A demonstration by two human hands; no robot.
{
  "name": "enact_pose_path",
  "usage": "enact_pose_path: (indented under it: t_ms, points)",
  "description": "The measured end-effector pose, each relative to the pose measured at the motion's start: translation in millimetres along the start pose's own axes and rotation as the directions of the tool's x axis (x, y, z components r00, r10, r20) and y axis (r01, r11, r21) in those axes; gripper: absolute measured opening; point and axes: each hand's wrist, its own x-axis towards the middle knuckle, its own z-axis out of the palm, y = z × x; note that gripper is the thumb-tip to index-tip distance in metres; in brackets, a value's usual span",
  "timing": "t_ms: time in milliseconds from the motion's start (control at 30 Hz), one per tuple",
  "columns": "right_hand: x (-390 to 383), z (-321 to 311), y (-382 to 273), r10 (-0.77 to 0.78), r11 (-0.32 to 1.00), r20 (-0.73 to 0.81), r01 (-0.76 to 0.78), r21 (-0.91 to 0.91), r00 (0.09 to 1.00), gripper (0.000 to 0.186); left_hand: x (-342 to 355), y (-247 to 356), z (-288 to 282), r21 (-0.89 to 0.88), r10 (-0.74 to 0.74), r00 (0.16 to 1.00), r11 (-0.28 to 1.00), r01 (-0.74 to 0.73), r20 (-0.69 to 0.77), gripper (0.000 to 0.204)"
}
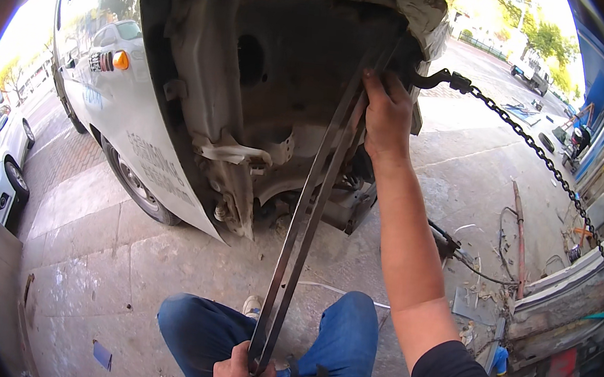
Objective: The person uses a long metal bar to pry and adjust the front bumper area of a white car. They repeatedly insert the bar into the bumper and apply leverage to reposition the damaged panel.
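Observation:
A long narrow metal bar (291, 239), like two parallel rails with a gap between them, slopes from my lap up into the stripped front of a white vehicle (134, 105). My left hand (243, 375) is closed round its lower end, just above my thighs. Higher up, my right hand (389, 117) grips the bar near its upper part, thumb and fingers pressed to it. Past that hand the bar's upper end is lost in the dark wheel-well metal (295, 48). Close by my right hand, a dark hook (435, 79) is caught on the vehicle's edge.
A taut chain (528, 141) runs from the hook down to the right side. Cables, a reddish pole (519, 241) and scrap lie on the concrete at right. A blue scrap (102, 355) lies at lower left. Another white car (0, 149) stands at far left.

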Motion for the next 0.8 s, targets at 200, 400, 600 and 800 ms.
enact_pose_path:
  t_ms: [200,400,600,800]
  points:
    - [2,0,7,-0.038,0.998,0.005,0.039,-0.047,0.999,0.020,16,-49,26,0.045,0.082,0.996,0.995,-0.084,0.047,0.044]
    - [-8,1,9,0.057,0.997,-0.052,-0.059,-0.041,0.997,0.024,32,-85,50,0.019,0.103,0.993,0.994,-0.105,0.066,0.049]
    - [-120,16,32,0.296,0.955,0.010,-0.295,-0.034,0.955,0.030,44,-99,67,0.011,0.106,0.992,0.994,-0.107,0.063,0.045]
    - [-248,24,47,0.755,0.594,0.170,-0.770,0.232,0.634,0.038,56,-105,83,0.062,0.102,0.994,0.993,-0.105,0.048,0.043]
